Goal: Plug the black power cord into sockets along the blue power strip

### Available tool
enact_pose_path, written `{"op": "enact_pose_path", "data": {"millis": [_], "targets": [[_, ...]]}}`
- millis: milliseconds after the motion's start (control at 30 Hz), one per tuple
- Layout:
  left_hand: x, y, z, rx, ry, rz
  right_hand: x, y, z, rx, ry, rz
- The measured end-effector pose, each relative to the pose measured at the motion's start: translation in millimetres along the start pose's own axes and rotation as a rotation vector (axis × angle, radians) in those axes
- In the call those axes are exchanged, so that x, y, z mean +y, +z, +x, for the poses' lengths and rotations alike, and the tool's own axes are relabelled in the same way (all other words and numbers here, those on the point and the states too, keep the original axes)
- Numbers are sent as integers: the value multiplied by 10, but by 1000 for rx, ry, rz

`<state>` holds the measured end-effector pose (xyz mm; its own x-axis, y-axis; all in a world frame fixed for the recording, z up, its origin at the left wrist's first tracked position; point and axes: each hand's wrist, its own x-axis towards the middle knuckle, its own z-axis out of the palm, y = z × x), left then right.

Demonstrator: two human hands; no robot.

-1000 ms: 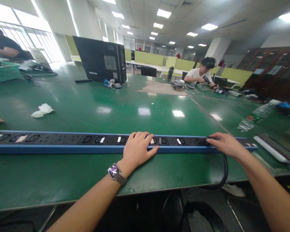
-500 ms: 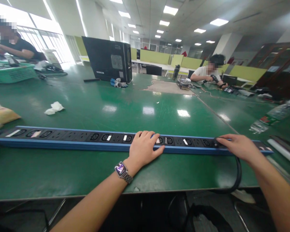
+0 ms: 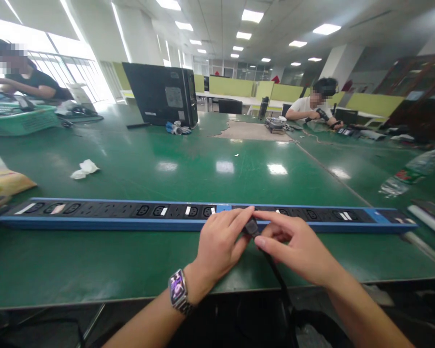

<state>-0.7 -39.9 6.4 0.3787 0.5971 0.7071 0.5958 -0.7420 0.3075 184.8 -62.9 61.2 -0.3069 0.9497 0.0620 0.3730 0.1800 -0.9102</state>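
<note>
A long blue power strip (image 3: 112, 224) with black sockets and several white labels lies across the green table in front of me. Over its middle, a black power plug (image 3: 253, 227) is between my two hands. My left hand (image 3: 219, 241), with a watch on the wrist, has its thumb and forefinger closed on the plug's left side. My right hand (image 3: 297, 244) grips the plug from the right with curled fingers. From the plug a thick black cable (image 3: 278, 275) runs down over the table edge. My fingers hide the sockets beneath them.
A plastic bottle (image 3: 413, 171) lies at the right, crumpled tissue (image 3: 85, 169) at the left. Farther back are a black computer case (image 3: 159, 94), gloves (image 3: 177, 128) and a green basket (image 3: 25, 121). Two people (image 3: 32, 79) sit across the table at left and right.
My right hand has pulled the plug from the strip's right part and moved it left to the middle. My left hand has gone from lying flat on the strip to closing on the plug.
</note>
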Motion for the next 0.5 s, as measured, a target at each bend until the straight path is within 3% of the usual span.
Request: {"op": "enact_pose_path", "data": {"millis": [133, 267, 400, 500], "targets": [[-191, -322, -213, 115, -151, 66, 239, 70, -70, 170, 47, 151], [-640, -641, -394, 168, -352, 166, 618, 180, -132, 173, 186, 87], [-1035, -845, -472, 88, -503, 228, 827, 318, -176, 240, 166, 40], [-1143, -911, -496, 20, -518, 151, 844, 352, -199, 275, 149, 33]]}}
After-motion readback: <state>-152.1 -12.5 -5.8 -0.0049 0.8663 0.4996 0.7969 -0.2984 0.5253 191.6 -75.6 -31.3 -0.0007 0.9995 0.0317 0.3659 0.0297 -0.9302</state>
